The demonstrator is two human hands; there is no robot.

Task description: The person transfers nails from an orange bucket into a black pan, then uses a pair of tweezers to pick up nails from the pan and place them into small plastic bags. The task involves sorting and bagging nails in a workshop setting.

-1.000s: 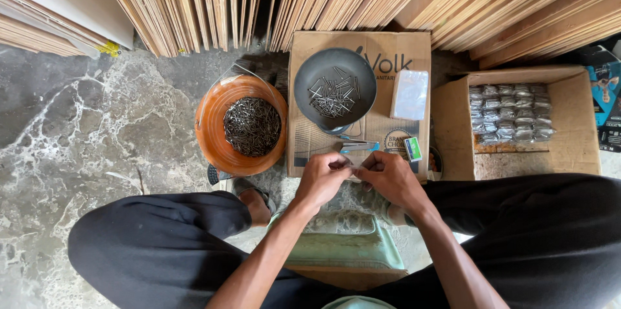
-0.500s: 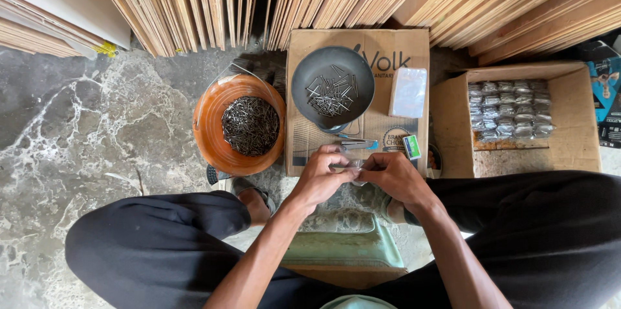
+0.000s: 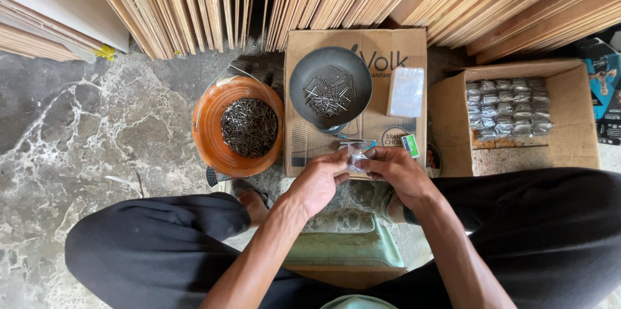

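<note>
Both hands meet on a small clear bag (image 3: 355, 157): your left hand (image 3: 318, 180) and right hand (image 3: 396, 172) each pinch an edge, so you look mid-bagging. Next calls for nails from the grey pan (image 3: 330, 89) at 12 o'clock. Orange bowl (image 3: 208, 121) at 10, box (image 3: 569, 147) of packets at 2; nothing blocks you.

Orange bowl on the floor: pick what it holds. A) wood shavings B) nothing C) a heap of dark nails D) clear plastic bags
C: the orange bowl is heaped with dark nails, left of the grey pan that holds a thinner scatter of nails; the small filled bags lie in the cardboard box at the right instead.
</note>
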